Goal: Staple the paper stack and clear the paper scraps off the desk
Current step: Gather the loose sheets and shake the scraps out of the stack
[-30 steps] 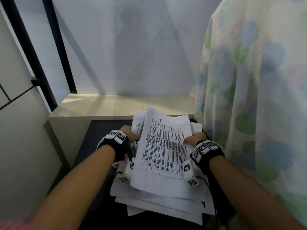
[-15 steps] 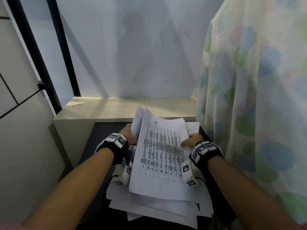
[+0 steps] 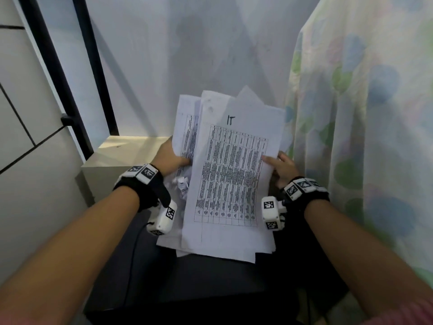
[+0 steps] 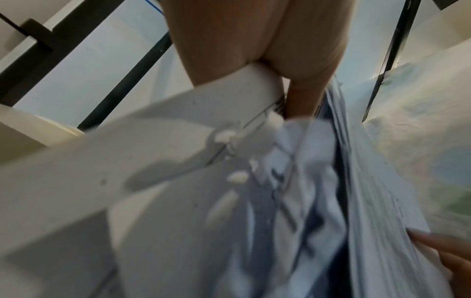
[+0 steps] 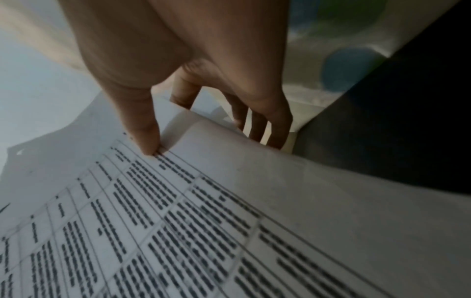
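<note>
Step in hand: the loose sheets were being gathered and lifted off the desk, judged a squaring-up ahead of stapling; no stapler was seen in any view.
Left hand: the left hand was closed on the left edge of the paper stack, the thumb laid on the front sheets and the fingers hidden behind.
Paper scraps: small crumpled white paper scraps were seen just beside the left wrist, partly hidden by the raised sheets; whether they rested on the desk could not be told.
Paper stack: thin, limp white sheets, fanned and uneven at the top, tilted upright, lower edges near the dark matt desk; the front sheet was printed with a ruled table.
Right hand: the right hand was clamped on the right edge, thumb pressed on the print, fingers curled behind.
Next move: the edges would need tapping level, and the flimsy sheets could slip apart.
Backdrop: a soft, draped curtain with pale blue and green spots hung at the right.
</note>
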`<state>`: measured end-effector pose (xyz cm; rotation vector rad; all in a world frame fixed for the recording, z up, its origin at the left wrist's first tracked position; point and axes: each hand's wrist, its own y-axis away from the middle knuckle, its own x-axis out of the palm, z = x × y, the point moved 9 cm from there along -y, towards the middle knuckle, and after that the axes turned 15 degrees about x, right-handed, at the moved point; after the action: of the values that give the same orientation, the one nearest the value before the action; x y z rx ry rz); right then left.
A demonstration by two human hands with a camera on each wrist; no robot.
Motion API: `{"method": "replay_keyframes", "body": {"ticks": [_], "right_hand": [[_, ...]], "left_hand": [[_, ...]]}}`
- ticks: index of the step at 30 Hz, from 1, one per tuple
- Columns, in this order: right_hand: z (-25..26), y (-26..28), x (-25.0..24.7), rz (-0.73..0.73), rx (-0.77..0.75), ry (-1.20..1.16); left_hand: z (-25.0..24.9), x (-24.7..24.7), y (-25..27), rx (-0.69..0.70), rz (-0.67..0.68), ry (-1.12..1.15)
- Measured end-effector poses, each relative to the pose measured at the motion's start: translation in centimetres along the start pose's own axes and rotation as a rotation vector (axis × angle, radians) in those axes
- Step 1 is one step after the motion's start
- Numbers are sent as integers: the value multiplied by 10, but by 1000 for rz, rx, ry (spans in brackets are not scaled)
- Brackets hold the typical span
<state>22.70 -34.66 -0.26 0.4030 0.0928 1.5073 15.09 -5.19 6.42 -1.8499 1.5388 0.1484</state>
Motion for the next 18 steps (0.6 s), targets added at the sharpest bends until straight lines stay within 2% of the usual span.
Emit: {"method": "replay_keyframes", "body": {"ticks": [4,7,12,16,18], "right_hand": [[19,6,19,58,-53,53],[22,3,21,-25,-81,95],[27,5,15,-141,-154,212],[33,6,8,-151,-218,153],[35,7,10,-115,-199,97]], "left_hand": [[-7,-12,-5,-10,-99,21],[-12,-21,-7,-1,-194,50],[-10,-35,-9,-21,-255,56],[-6,-45,-9,-38,-284,105],[-10,-47,-10,-26,-284,117]]}}
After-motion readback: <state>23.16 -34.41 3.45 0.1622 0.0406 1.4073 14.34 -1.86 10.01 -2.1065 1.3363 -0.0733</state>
